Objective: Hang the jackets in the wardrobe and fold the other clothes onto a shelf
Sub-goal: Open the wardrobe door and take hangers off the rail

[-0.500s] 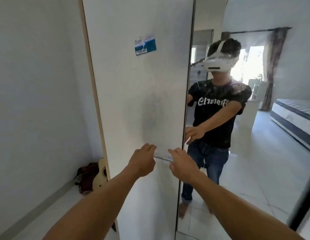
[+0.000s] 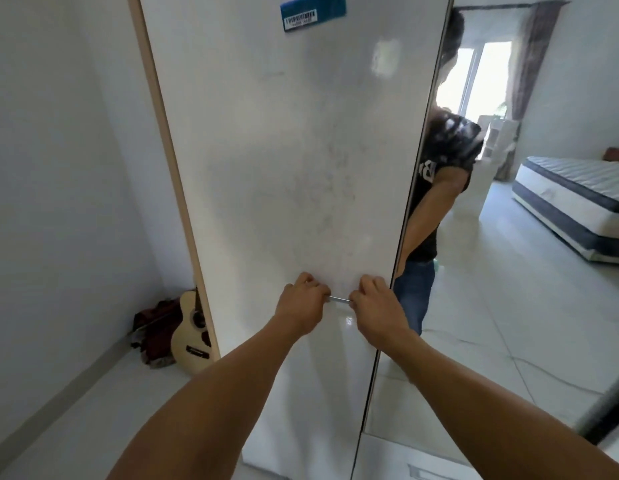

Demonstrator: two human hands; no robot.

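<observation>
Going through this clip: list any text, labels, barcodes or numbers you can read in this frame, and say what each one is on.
Blue and white sticker at the top of the white wardrobe door: a barcode with small digits under it, too blurred to read.
Black T-shirt reflected in the mirror door: white lettering, only one reversed "B" shows, the rest hidden.
Guitar: a dark label strip, too small to read.

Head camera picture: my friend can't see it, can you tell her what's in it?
Two bare hands, the left hand and the right hand, grip a small metal handle on a tall white wardrobe door. A mirror beside it reflects a bedroom, and a small guitar leans in the corner.
</observation>
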